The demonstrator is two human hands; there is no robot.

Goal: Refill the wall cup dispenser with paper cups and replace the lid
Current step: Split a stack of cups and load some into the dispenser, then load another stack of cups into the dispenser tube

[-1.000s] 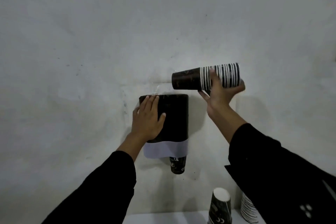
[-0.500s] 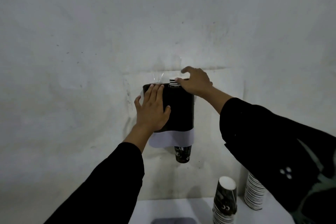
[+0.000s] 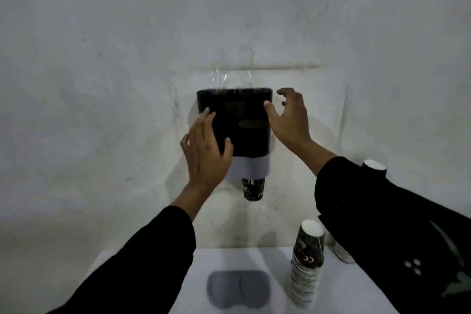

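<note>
- One black dispenser (image 3: 242, 122) hung upright on the wall (image 3: 102, 58), long axis vertical, a cup (image 3: 252, 190) poking from its bottom.
- Left hand (image 3: 205, 150) lay open-fingered against its front; right hand (image 3: 288, 117), fingers spread, hovered beside its right edge.
- Grey lid (image 3: 238, 288) lay on the table (image 3: 344, 296) beside a cup stack (image 3: 305, 265).

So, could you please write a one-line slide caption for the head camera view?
Both hands, left hand and right hand, flank the black wall cup dispenser; its grey lid lies on the table.
</note>
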